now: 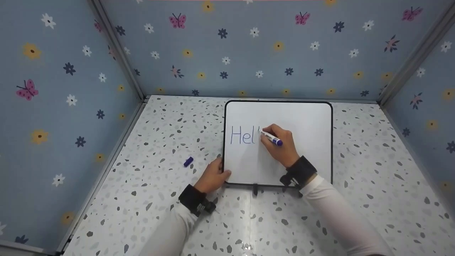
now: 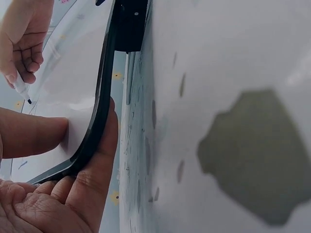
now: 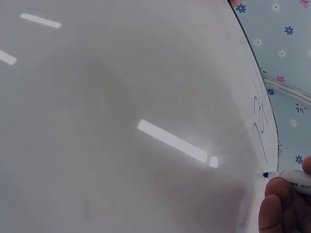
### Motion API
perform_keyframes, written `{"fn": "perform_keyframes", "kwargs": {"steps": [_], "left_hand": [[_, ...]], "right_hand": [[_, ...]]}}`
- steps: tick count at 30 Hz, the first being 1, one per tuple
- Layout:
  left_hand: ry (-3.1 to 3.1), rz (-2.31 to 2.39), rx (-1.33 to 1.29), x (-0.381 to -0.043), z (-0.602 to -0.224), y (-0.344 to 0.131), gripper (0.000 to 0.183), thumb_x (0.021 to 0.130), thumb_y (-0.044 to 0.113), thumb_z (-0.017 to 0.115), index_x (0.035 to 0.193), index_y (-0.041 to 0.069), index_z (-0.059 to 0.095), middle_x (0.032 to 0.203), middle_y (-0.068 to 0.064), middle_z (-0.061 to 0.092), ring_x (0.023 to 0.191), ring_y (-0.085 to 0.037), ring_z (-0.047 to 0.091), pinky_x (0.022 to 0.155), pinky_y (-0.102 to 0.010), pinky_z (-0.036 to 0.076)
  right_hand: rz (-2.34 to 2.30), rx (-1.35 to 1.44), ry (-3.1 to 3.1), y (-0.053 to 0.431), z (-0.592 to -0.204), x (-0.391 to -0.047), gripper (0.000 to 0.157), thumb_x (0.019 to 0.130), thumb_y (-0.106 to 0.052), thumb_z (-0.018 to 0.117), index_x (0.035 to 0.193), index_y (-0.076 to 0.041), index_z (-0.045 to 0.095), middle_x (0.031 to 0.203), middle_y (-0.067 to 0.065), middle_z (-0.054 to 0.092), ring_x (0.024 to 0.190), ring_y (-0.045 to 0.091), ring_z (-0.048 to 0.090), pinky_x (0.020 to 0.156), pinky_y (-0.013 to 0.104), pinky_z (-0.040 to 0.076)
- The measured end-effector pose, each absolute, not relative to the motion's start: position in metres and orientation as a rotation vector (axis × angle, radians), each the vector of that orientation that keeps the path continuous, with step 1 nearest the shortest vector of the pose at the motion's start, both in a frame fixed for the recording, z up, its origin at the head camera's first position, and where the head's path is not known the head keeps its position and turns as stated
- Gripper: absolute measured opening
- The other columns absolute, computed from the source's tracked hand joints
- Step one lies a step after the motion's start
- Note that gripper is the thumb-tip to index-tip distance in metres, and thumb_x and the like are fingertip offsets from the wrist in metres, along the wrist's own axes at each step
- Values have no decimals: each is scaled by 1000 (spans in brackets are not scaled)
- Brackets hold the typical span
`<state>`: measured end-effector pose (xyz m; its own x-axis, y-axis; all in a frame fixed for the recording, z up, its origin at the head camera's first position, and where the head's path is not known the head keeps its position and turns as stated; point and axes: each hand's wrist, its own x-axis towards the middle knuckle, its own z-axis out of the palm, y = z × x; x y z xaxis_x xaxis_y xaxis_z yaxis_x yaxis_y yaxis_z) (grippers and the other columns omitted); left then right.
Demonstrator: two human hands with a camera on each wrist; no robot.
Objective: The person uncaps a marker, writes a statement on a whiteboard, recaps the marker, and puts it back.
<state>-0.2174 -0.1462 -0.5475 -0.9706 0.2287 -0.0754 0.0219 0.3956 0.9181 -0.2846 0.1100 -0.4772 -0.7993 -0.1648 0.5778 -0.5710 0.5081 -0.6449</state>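
A black-framed whiteboard (image 1: 305, 117) carries blue handwriting (image 1: 243, 136) reading "Hel" and the start of another stroke. My right hand (image 1: 280, 142) pinches a white marker (image 1: 271, 137) with a blue end, its tip against the board just right of the letters; the right wrist view shows the dark tip at the surface. At the lower left corner my left hand (image 1: 214, 176) grips the board's edge. In the left wrist view the thumb (image 2: 36, 133) lies over the white face and the fingers pass behind the frame (image 2: 99, 104).
A blue marker cap (image 1: 188, 161) lies on the speckled tabletop (image 1: 160, 185), left of the board. Black feet (image 1: 255, 189) show under the board's lower edge. Flower-patterned walls (image 1: 249, 49) enclose the table at the back and sides.
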Motion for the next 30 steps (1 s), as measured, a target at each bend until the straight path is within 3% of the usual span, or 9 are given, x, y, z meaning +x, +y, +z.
{"fn": "perform_keyframes", "kwargs": {"steps": [24,30], "left_hand": [[2470,1608,171,-218,-545,-145,45,102,3,62,144,-10,55,136,-28,70,127,-40,70,115,-53,54],[2488,1594,178,-217,-546,-145,38,102,5,63,138,-8,58,124,-23,73,119,-34,71,110,-52,56]], "right_hand": [[1265,633,-2339,112,-487,-270,7,86,-1,69,90,2,75,81,17,77,66,17,57,62,21,42],[1279,682,-2306,114,-490,-266,6,84,1,68,88,3,73,77,17,75,63,15,54,60,19,39]]}}
